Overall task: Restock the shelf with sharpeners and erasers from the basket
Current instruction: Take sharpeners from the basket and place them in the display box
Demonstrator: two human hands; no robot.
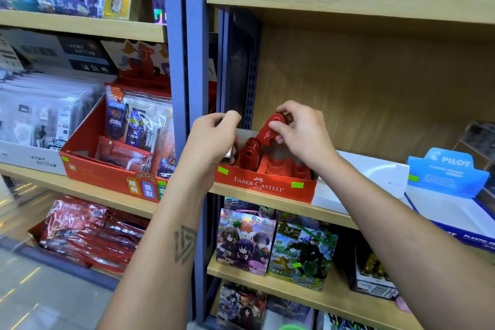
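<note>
The left hand [214,139], fingers curled at the left wall of the red box [265,185], seems to grip something small and metallic, though I cannot tell what. Just right of it, the right hand [302,134] pinches a red sharpener [269,126], tilted above those already standing in the box; it should go down upright into the free slot, probably the right side. Blue post left, white box [375,171] right, open room above.

The wooden shelf [267,202] carries a red Faber-Castell display box [263,185] at its left end, a white box [375,177] beside it, then a blue Pilot eraser box [450,185].
</note>
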